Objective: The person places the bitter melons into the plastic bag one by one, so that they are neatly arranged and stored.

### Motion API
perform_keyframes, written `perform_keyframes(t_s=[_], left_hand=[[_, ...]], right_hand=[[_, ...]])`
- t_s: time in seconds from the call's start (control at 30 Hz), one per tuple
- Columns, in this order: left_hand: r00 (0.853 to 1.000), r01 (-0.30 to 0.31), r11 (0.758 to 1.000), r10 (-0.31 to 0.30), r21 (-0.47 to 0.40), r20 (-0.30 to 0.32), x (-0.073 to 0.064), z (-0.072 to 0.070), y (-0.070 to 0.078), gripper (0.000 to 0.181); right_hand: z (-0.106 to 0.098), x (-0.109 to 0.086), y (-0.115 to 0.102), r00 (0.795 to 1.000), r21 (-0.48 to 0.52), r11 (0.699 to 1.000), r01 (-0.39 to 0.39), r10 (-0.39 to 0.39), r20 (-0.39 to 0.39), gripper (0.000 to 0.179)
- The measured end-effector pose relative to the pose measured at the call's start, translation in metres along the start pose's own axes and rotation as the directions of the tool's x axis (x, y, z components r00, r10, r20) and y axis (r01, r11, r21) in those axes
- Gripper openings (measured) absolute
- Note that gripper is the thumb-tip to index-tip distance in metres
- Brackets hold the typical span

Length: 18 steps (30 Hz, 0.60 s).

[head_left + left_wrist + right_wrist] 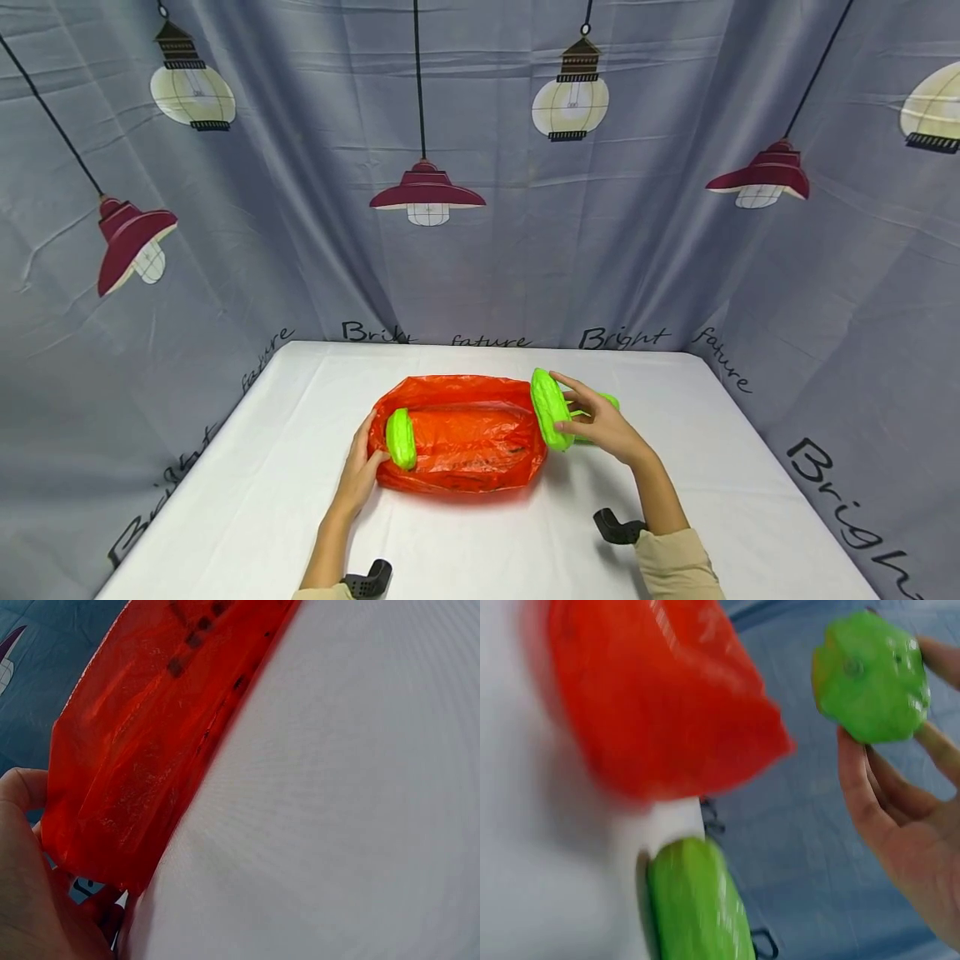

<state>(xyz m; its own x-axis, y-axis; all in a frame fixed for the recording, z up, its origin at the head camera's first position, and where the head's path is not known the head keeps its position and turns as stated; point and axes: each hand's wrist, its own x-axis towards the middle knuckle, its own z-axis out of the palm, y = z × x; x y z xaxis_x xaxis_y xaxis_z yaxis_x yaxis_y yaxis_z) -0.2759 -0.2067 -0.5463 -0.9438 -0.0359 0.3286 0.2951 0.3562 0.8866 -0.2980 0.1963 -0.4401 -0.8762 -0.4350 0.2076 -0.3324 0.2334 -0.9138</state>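
A red plastic bag [468, 482] lies on the white table with its mouth spread wide. Inside, at its left end, is one bright green, ridged, cucumber-shaped vegetable [401, 438]. My left hand [357, 471] grips the bag's left rim, thumb folded over the edge. At the opposite end, my right hand [609, 427] pinches a second green vegetable [550, 408] between thumb and fingers, raised beside the bag's right rim. The right wrist view shows this held vegetable [874, 682] end-on, off the table. Another green vegetable [697, 904] lies on the table right of the bag, partly hidden behind my right hand in the head view.
The white tabletop [247, 500] reaches back to a grey-blue curtain [480, 275] printed with lamps and lettering. Black wrist mounts [618, 527] stick out from both forearms over the table's front part.
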Motion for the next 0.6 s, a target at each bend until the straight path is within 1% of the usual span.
perform_keyframes(t_s=[0.1, 0.2, 0.3, 0.43, 0.53, 0.6], left_hand=[[1.000, -0.001, 1.000, 0.001, 0.000, 0.002, 0.000, -0.001, 0.000, 0.074], [1.000, -0.001, 1.000, 0.001, 0.002, 0.007, -0.001, -0.001, -0.001, 0.074], [1.000, -0.005, 1.000, 0.005, -0.003, 0.005, -0.001, -0.001, -0.001, 0.074], [1.000, -0.006, 1.000, 0.006, -0.008, 0.004, 0.000, -0.001, 0.000, 0.074], [1.000, -0.006, 1.000, 0.006, -0.019, 0.007, -0.001, -0.002, 0.006, 0.074], [1.000, -0.011, 1.000, 0.012, -0.020, 0.011, -0.002, -0.003, 0.016, 0.072]], right_hand=[[0.010, 0.011, -0.007, 0.998, -0.009, 1.000, -0.003, 0.003, -0.065, 0.077], [0.022, 0.023, -0.014, 0.995, -0.012, 1.000, 0.018, -0.019, -0.094, 0.077], [0.036, 0.033, -0.019, 0.994, 0.016, 0.999, 0.036, -0.034, -0.106, 0.077], [0.057, 0.045, -0.022, 0.989, 0.073, 0.997, 0.040, -0.030, -0.142, 0.077], [0.074, 0.051, -0.022, 0.984, 0.083, 0.996, 0.041, -0.026, -0.175, 0.078], [0.085, 0.055, -0.022, 0.981, 0.069, 0.997, 0.045, -0.031, -0.191, 0.079]])
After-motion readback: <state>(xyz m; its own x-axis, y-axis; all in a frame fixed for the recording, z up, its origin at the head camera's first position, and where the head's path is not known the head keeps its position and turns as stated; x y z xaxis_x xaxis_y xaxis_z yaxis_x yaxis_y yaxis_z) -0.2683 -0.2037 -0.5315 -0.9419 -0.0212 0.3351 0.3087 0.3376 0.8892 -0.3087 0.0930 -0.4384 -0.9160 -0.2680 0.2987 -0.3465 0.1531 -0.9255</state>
